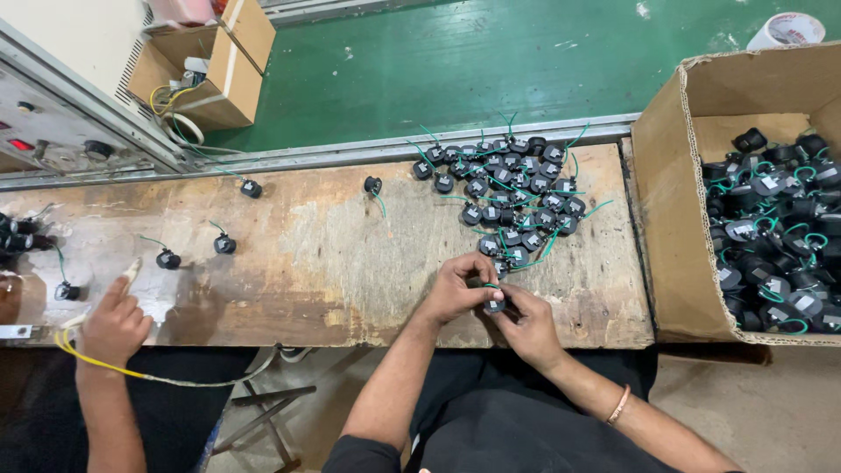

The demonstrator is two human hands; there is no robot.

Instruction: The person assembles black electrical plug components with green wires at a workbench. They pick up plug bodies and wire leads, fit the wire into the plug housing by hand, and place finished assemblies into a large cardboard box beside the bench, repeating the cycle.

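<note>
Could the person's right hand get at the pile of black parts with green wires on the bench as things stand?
Probably yes. The pile of black parts lies on the bench just beyond the right hand, with nothing between them. But both hands, the left hand too, are closed on one small black part, so the right isn't free.

1. A large open brown cardboard box (679, 219) stands at the right end of the worn wooden worktop (324, 263), holding black parts with small white labels (769, 183).
2. Two smaller open brown cardboard boxes (219, 66) sit beyond the worktop's far left corner.
</note>
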